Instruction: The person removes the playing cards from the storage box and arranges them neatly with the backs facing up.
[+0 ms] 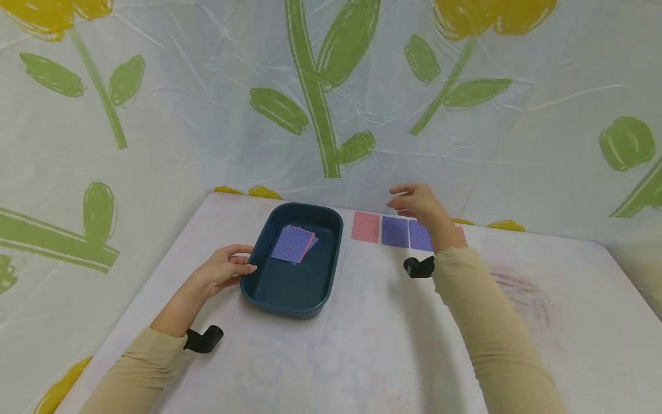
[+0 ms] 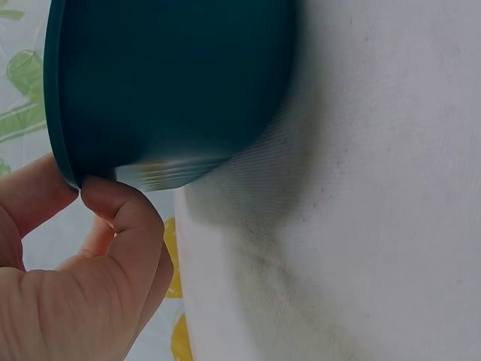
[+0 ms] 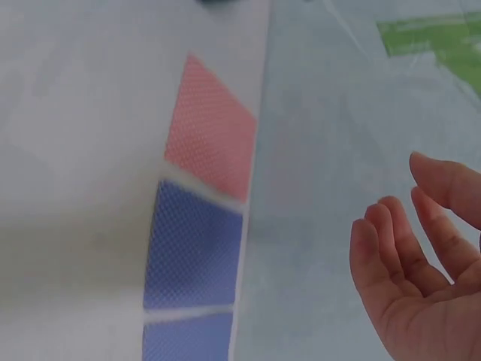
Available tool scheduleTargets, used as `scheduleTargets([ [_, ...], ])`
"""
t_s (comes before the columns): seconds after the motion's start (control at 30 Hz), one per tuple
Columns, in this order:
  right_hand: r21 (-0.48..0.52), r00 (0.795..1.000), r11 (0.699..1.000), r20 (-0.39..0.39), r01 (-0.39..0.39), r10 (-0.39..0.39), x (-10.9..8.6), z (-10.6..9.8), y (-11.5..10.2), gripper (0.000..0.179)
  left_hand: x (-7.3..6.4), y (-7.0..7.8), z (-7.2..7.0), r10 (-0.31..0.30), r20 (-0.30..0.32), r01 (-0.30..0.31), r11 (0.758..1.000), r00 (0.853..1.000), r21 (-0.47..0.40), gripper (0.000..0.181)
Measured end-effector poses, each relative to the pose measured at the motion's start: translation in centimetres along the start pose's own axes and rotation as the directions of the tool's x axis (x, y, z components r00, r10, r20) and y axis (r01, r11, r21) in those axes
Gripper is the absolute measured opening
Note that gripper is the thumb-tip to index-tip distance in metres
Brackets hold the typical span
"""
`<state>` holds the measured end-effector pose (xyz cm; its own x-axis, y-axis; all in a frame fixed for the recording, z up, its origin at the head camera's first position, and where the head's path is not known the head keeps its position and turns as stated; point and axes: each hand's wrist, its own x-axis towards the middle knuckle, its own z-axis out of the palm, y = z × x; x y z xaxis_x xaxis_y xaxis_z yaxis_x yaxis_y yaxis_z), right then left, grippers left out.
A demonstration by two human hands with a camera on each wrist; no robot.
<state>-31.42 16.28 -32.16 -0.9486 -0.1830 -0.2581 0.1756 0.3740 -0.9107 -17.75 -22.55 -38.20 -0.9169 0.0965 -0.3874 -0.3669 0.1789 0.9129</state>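
A dark teal tray (image 1: 289, 290) stands on the table, its left rim pinched between the thumb and fingers of my left hand (image 1: 227, 267). The left wrist view shows the same hand (image 2: 98, 256) gripping the rim (image 2: 62, 113). Inside the tray lies a loose pile of playing cards (image 1: 292, 244), backs up, blue over red. My right hand (image 1: 419, 202) hovers above a row of cards at the far edge, fingers loosely bent and holding nothing. In that row are a red card (image 1: 365, 227), a blue card (image 1: 395, 232) and another blue card (image 1: 420, 236). A further red card (image 1: 462, 233) is mostly hidden behind the right wrist.
The white table (image 1: 362, 356) ends just behind the cards, against a hanging sheet (image 1: 217, 103) printed with green leaves and yellow flowers. Black wrist mounts (image 1: 204, 339) stick out from both sleeves. A faint reddish smudge (image 1: 524, 293) marks the table at right.
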Motion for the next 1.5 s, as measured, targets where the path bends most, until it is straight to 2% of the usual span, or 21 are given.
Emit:
scheduleTargets([
  [0.17,0.022,0.995,0.998,0.072,0.063,-0.065,0.5,2.7,-0.4,0.05,-0.1,0.0,0.1,0.002,-0.005,-0.002,1.0,1.0,0.003,0.055],
  [0.3,0.043,0.99,0.996,0.112,0.08,-0.085,0.9,4.9,-0.7,0.047,-0.1,0.0,0.4,-0.004,-0.014,0.004,1.0,1.0,0.007,0.055],
  [0.5,0.077,0.976,0.995,0.2,0.069,-0.083,1.0,8.2,-1.7,0.045,-0.4,-0.2,0.4,0.001,-0.019,0.0,1.0,1.0,0.03,0.055],
  [0.63,0.079,0.973,0.995,0.221,0.055,-0.071,1.2,10.0,-2.2,0.045,-0.5,-0.3,0.3,0.007,-0.018,-0.007,1.0,1.0,0.019,0.056],
  [0.93,0.127,0.993,0.992,0.119,-0.016,0.001,1.8,13.6,-2.4,0.044,-0.5,-0.2,0.4,-0.007,-0.021,0.008,1.0,1.0,0.019,0.056],
  [1.1,0.144,0.994,0.988,0.1,-0.055,0.041,2.4,15.4,-1.9,0.043,-0.5,-0.2,0.4,-0.002,-0.021,0.003,1.0,1.0,0.023,0.056],
  [1.23,0.155,0.996,0.988,0.084,-0.024,0.011,3.0,16.6,-1.0,0.04,-0.6,-0.2,0.4,-0.005,-0.024,0.006,0.999,1.0,0.033,0.056],
  [1.33,0.134,0.997,0.99,0.06,0.046,-0.054,3.7,17.3,0.1,0.035,-0.5,-0.2,0.4,-0.008,-0.027,0.009,0.999,1.0,0.036,0.056],
  [1.5,0.03,0.995,0.995,-0.016,0.096,-0.096,3.8,18.3,1.3,0.032,-0.4,-0.3,0.4,-0.01,-0.024,0.011,1.0,1.0,0.029,0.056],
])
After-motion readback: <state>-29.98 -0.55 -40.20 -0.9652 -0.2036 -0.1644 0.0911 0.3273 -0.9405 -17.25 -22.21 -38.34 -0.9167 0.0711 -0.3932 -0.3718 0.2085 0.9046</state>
